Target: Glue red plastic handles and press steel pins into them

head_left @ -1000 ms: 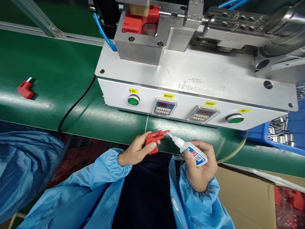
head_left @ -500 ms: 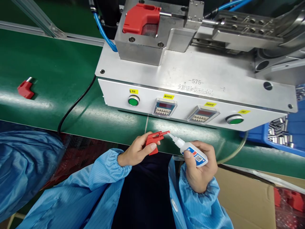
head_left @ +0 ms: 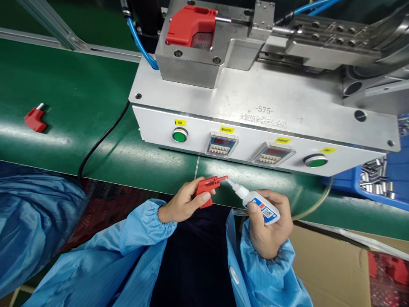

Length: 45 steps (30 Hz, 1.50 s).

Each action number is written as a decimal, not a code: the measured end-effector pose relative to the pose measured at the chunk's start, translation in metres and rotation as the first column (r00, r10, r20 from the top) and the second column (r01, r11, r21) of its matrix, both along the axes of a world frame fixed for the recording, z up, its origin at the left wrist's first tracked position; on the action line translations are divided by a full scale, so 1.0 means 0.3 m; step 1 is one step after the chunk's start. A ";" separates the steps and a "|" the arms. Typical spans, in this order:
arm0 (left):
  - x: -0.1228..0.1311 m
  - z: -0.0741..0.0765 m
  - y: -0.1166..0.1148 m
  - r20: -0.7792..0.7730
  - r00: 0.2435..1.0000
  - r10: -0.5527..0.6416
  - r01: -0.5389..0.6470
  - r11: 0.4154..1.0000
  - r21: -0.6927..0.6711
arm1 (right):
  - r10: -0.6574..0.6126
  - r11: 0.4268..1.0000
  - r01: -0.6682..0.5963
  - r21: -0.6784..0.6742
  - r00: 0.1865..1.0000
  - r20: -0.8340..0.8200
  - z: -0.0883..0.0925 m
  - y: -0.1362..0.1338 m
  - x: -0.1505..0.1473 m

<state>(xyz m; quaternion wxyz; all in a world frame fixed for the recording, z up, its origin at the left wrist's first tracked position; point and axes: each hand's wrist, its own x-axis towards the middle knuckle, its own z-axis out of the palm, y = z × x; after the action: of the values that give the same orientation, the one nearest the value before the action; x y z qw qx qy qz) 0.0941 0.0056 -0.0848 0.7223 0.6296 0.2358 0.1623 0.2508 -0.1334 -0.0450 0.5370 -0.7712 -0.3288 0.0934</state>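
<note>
Between the thumb and fingers of my left hand (head_left: pixel 183 202) is a red plastic part (head_left: pixel 207 187), its thin peg pointing right. My right hand (head_left: pixel 271 226) is closed around a white glue bottle (head_left: pixel 263 208) with a blue label, tilted so its narrow nozzle (head_left: pixel 230 182) meets or nearly meets the peg's tip; I cannot tell if they touch. Both hands are over the bench's front edge. Beyond them, another red part (head_left: pixel 191 26) sits in the metal fixture (head_left: pixel 188 68) of the machine, in line with a metal rod.
The machine's white front panel (head_left: pixel 198 136) carries green buttons and two small displays. A red part with a metal tube (head_left: pixel 36 119) lies on the green bench at left. At right stands a blue bin (head_left: pixel 345 181) of metal tubes (head_left: pixel 378 177). Below it is a cardboard box (head_left: pixel 329 260).
Almost nothing differs. Both hands keep their grips, with the bottle's nozzle still at the peg's tip; the whole view has shifted very slightly.
</note>
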 end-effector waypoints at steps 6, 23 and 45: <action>-0.002 -0.003 0.001 0.013 1.000 0.001 -0.001 1.000 0.001 | 0.014 0.999 -0.015 0.032 1.000 0.007 0.002 0.006 0.002; 0.001 0.001 0.004 -0.018 1.000 -0.011 0.011 1.000 0.013 | -0.011 1.000 0.011 -0.016 1.000 -0.009 0.000 0.001 -0.003; -0.023 -0.001 0.013 -0.148 0.987 0.054 -0.056 0.998 -0.011 | 0.185 0.983 -0.179 0.050 0.931 -0.316 -0.064 -0.050 0.051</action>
<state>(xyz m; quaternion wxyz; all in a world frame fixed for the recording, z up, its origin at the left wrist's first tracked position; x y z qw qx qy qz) 0.0872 0.0094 -0.0850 0.7026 0.6278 0.3073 0.1333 0.2662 -0.1484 -0.0641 0.5800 -0.7066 -0.3087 0.2628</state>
